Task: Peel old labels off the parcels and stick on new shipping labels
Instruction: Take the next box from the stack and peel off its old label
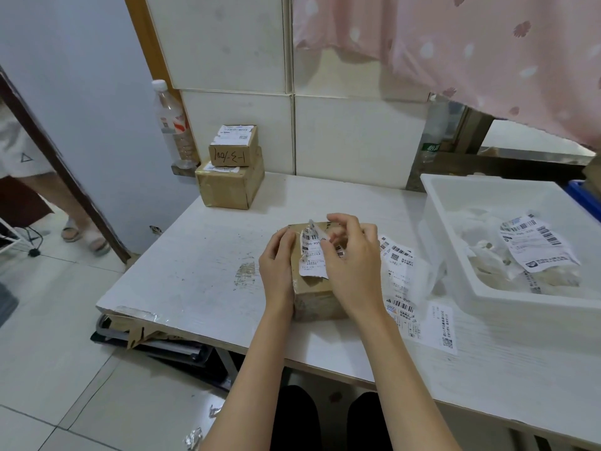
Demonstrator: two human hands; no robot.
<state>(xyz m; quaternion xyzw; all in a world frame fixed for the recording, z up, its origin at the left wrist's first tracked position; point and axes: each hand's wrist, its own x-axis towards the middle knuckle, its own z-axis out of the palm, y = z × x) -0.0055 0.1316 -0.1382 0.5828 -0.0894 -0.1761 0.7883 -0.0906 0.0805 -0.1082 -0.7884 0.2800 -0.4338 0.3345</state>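
Left third: floor tiles, another person's sandalled feet [86, 237] by the door frame, well clear of you. The worktop [201, 255] has its near-left corner chipped, with torn cardboard hanging just under that edge; keep the parcel away from there.

Back left: two stacked cardboard parcels [232, 167] against the tiled wall, both labelled on top, a clear water bottle [172, 125] just behind them.

Centre: the cardboard parcel [317, 288] sits on the worktop, near its front edge. Your left hand [276, 265] lies flat-fingered against the parcel's left side, bracing it and gripping nothing. Your right hand [353, 255] has fingers curled over the old label [312, 252], pinching its lifted upper part (the exact pinch point is hidden behind the fingers). The label is torn and curled at the top, lower half apparently still stuck.

Judgement: pull low and slow, back along the box top, not straight up; the paper already looks ragged and will likely shred further. Keep the left hand pressing so the box doesn't slide toward you.

Right of the parcel: loose shipping labels [401, 271] lie on the worktop just beside your right wrist. Open room is to the left of the parcel, where there's bare surface.

Far right: a white plastic tub [455, 229] holding bagged items and a label, near the loose sheets. Pink curtain [471, 43] above.
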